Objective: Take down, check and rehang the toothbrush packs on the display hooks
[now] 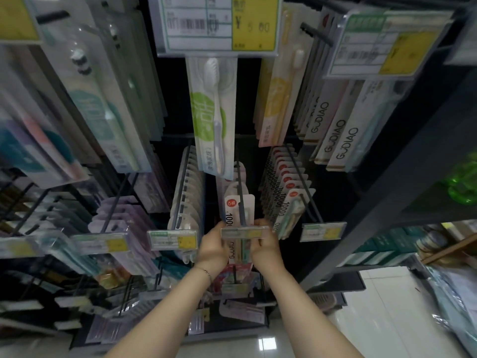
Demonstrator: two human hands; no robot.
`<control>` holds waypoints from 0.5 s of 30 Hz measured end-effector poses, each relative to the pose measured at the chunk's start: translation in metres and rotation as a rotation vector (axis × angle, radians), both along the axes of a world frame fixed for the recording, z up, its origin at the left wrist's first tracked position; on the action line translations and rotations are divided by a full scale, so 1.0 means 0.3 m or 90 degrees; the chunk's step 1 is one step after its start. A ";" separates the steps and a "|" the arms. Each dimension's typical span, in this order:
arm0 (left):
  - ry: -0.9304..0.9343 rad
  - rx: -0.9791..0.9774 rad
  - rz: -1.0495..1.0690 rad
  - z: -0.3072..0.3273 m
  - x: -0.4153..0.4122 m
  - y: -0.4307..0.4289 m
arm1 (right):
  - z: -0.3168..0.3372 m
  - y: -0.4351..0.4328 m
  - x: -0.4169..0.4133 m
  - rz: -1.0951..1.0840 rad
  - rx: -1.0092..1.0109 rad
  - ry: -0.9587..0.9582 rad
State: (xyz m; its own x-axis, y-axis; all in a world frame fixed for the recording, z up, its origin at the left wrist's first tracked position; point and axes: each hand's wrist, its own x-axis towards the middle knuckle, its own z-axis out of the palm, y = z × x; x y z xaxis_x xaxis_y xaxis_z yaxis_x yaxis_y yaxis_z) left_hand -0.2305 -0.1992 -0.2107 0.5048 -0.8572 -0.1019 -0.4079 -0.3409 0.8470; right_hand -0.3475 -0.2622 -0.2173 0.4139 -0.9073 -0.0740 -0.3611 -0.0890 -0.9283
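Dark wire hooks (pixel 241 197); both hands (pixel 214 248) (pixel 267 245) grip flat glossy toothbrush pack (pixel 238 210)

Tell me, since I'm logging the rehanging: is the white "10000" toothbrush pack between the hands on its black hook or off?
On. The black hook passes through the top of the white "10000" toothbrush pack; left hand and right hand grip it lower down.

Bare forearms, a thin bracelet (pixel 206 273) on the left wrist.

The centre hook (pixel 241 200) carries a toothbrush pack (pixel 233 205), with its price tag (pixel 245 232) at the front end. The left hand (pixel 214 245) sits left of that tag, the right hand (pixel 267 244) right of it. A fuller hook of packs (pixel 286 192) hangs further right.
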 end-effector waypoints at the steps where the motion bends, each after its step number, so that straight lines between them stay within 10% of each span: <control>1: 0.003 -0.005 0.003 0.008 -0.008 0.011 | -0.001 0.015 -0.008 -0.005 -0.002 -0.012; 15: -0.053 -0.082 -0.102 -0.027 -0.031 0.167 | -0.013 0.181 -0.058 -0.069 -0.077 0.028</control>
